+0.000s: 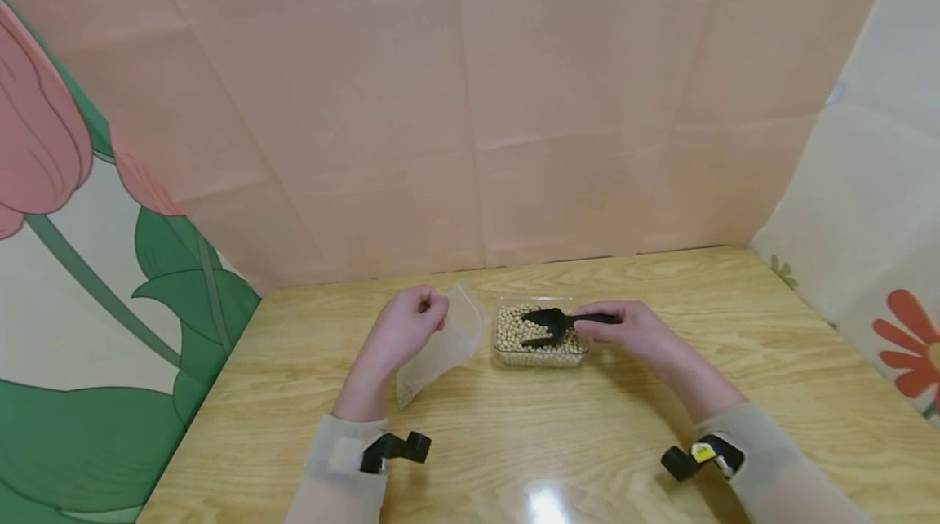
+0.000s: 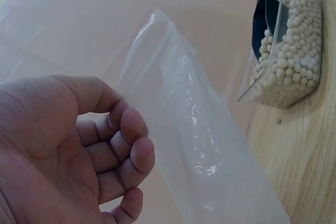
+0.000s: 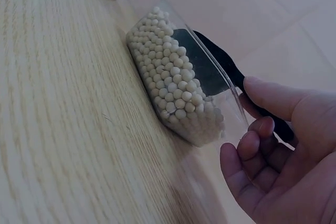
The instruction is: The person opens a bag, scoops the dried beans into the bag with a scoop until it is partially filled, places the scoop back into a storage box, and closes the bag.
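My left hand [image 1: 411, 320] pinches the edge of a clear plastic bag [image 2: 205, 150] between thumb and fingertips. The bag hangs open-mouthed, its lower corner down by the table. To its right stands a clear rectangular container [image 1: 539, 360] filled with small round cream-coloured balls [image 2: 294, 61]. In my right hand [image 1: 624, 328] is the handle of a small black scoop [image 1: 554, 320], gripped between thumb and fingers. The scoop's blade lies among the balls, partly sunk in them in the right wrist view. My right fingertips [image 3: 249, 142] are right at the container's near end.
The container stands on a wood-grain table [image 1: 499, 442], toward its back edge. One loose ball [image 2: 278, 120] lies beside the container. A pink sheet [image 1: 470, 99] hangs behind the table, with flower-printed panels at left and right. Both wrists wear black camera mounts [image 1: 396, 449].
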Action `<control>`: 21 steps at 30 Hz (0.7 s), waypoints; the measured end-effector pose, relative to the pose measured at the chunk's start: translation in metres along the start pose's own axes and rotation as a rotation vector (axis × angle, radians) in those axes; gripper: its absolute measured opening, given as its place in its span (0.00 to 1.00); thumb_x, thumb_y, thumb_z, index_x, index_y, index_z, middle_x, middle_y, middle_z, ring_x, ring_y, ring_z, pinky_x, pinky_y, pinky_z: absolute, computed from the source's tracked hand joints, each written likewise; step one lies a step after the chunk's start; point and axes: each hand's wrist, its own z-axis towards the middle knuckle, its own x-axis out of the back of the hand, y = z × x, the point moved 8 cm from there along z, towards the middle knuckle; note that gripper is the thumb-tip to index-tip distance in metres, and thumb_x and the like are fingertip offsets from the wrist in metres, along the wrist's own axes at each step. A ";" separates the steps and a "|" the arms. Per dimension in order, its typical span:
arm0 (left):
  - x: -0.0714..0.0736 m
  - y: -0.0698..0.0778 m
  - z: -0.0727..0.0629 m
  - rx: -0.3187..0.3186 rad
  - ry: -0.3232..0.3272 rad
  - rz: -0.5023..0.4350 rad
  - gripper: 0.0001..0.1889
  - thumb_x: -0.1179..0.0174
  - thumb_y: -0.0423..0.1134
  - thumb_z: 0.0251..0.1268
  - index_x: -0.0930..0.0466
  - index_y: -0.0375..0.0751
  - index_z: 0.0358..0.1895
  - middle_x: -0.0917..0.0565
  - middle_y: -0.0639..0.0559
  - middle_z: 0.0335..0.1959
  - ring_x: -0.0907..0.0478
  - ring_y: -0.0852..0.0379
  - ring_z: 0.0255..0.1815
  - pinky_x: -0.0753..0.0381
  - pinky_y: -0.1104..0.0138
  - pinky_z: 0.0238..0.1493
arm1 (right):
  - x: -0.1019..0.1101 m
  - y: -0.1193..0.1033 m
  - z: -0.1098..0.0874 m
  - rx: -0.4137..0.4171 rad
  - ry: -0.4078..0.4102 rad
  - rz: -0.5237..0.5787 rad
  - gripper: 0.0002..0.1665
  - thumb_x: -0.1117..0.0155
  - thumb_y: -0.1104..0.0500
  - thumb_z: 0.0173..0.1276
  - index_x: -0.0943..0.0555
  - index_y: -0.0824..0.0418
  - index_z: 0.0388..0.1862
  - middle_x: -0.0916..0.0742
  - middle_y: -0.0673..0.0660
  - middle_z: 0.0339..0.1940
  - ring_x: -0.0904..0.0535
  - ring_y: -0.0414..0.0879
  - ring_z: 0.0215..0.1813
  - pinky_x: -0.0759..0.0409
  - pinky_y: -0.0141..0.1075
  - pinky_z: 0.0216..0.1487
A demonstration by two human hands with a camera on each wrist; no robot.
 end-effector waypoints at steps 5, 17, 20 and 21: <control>0.000 0.000 0.001 0.008 -0.002 0.010 0.17 0.44 0.44 0.87 0.19 0.44 0.33 0.20 0.49 0.28 0.37 0.54 0.22 0.35 0.61 0.27 | 0.002 0.003 0.001 -0.010 -0.013 0.057 0.30 0.25 0.44 0.78 0.14 0.59 0.71 0.16 0.63 0.73 0.15 0.56 0.64 0.21 0.49 0.68; -0.001 0.002 -0.001 0.001 -0.006 0.017 0.17 0.45 0.45 0.88 0.20 0.45 0.33 0.20 0.49 0.28 0.38 0.53 0.22 0.35 0.61 0.27 | 0.005 0.001 -0.002 -0.017 -0.022 0.139 0.32 0.28 0.47 0.81 0.18 0.63 0.75 0.16 0.64 0.73 0.16 0.63 0.65 0.30 0.64 0.75; -0.001 0.002 -0.001 -0.001 -0.007 0.017 0.17 0.45 0.45 0.88 0.20 0.45 0.33 0.20 0.49 0.28 0.38 0.53 0.22 0.35 0.60 0.27 | 0.007 0.001 -0.002 -0.037 -0.016 0.159 0.33 0.27 0.46 0.80 0.18 0.62 0.75 0.17 0.65 0.74 0.17 0.63 0.66 0.35 0.68 0.77; -0.002 0.002 -0.001 -0.002 -0.006 0.017 0.17 0.45 0.45 0.88 0.20 0.45 0.33 0.20 0.49 0.28 0.38 0.53 0.22 0.35 0.60 0.27 | 0.007 0.001 -0.002 -0.043 -0.015 0.165 0.33 0.27 0.46 0.80 0.18 0.62 0.75 0.18 0.65 0.75 0.17 0.64 0.66 0.38 0.70 0.78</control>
